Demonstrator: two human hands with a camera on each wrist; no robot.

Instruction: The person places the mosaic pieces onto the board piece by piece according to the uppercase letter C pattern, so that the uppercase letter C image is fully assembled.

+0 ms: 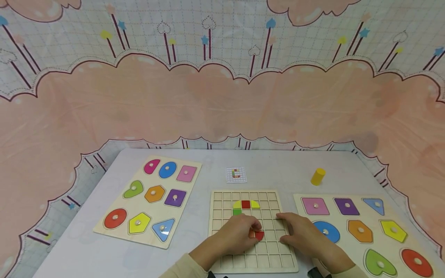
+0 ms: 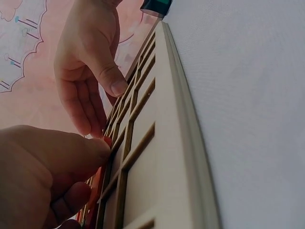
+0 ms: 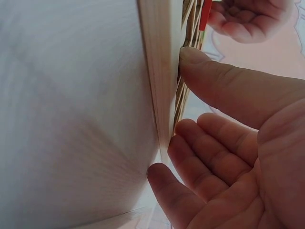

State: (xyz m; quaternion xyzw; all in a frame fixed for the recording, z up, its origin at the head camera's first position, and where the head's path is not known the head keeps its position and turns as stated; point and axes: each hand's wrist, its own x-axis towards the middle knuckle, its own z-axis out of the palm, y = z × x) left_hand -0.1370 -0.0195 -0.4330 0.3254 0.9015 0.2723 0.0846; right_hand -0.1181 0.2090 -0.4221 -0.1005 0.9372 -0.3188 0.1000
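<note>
A wooden grid board (image 1: 243,262) lies at the front middle of the table. Near its upper part sit a red square block (image 1: 245,204), two yellow rounded blocks (image 1: 255,204) and a green block (image 1: 237,212). My left hand (image 1: 236,233) is over the middle of the grid, pinching a red block (image 1: 259,235) with a curved edge down at the board. Part of the grid beneath this hand is hidden. My right hand (image 1: 302,233) rests at the board's right edge, its thumb (image 3: 219,78) touching the rim and its fingers loosely bent, holding nothing.
A small pattern card (image 1: 236,175) lies behind the grid. Shape puzzle boards with knobs stand to the left (image 1: 146,210) and right (image 1: 342,227). A yellow cylinder (image 1: 318,177) is at the back right. A patterned cloth (image 1: 222,104) hangs behind the table.
</note>
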